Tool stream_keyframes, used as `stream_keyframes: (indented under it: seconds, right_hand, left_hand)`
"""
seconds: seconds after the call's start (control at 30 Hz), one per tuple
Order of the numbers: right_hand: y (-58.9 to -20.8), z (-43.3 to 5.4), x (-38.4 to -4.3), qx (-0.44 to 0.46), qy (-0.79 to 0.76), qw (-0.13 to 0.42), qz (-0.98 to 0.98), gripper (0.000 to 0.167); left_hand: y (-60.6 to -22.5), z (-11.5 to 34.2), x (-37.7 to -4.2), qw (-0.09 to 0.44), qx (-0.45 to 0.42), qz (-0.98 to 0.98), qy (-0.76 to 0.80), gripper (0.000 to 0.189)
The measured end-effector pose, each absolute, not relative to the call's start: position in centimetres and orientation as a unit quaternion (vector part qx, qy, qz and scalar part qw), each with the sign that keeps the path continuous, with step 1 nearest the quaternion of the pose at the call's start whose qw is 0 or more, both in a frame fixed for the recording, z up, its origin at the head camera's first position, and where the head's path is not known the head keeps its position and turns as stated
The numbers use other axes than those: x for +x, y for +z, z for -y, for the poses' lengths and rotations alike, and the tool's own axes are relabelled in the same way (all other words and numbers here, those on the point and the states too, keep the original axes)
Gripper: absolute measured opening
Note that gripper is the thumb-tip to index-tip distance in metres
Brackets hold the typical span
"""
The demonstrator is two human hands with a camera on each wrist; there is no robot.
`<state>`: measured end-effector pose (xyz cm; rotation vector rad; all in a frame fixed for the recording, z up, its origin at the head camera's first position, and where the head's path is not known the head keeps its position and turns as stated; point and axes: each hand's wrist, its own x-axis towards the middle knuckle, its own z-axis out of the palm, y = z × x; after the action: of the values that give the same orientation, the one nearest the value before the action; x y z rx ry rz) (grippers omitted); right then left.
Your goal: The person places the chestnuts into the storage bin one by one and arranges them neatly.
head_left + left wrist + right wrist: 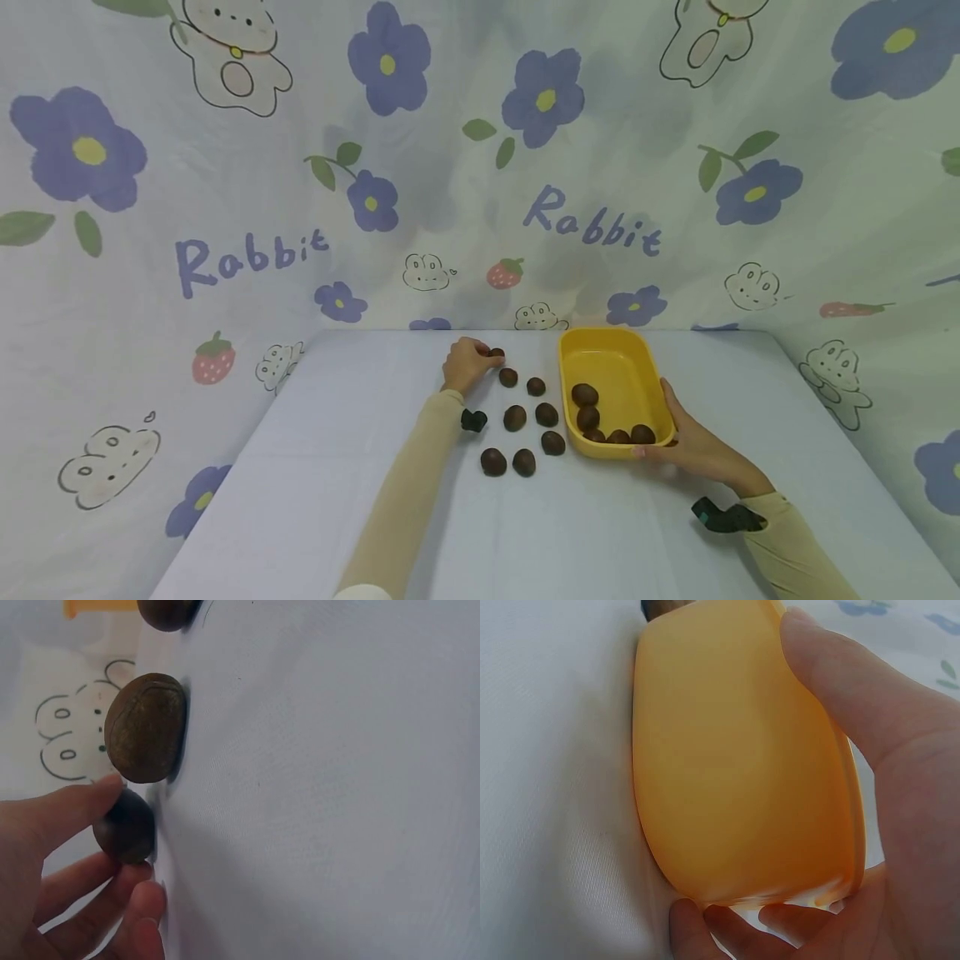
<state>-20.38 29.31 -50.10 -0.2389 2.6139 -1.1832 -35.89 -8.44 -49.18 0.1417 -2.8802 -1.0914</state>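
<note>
My left hand (467, 364) pinches a dark brown chestnut (126, 829) between thumb and fingertips, close over the table at the far end of a loose group. Beside it in the left wrist view lies a larger brown chestnut (146, 727). My right hand (697, 442) grips the near right corner of a yellow plastic box (564, 392), thumb at the near side and fingers along the right side. Several chestnuts (585, 395) lie inside the box along its left and near walls. In the right wrist view the box wall (735, 757) hides those inside.
Several loose chestnuts (514, 417) are spread on the white-covered table (330, 467) to the left of the box. The nearest ones (493, 462) lie toward the front. A patterned cloth (450, 192) hangs behind the table's back edge.
</note>
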Motion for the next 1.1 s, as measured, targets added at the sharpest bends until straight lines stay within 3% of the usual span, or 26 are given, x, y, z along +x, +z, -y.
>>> stream_keyframes:
  seconds: [1.1]
  right_hand:
    - [-49.6, -29.1, -20.1, -0.084, -0.413, 0.132, -0.897, 0.134]
  left_hand:
    - [-47.2, 6.7, -35.1, 0.026, -0.02, 0.912, -0.408, 0.035]
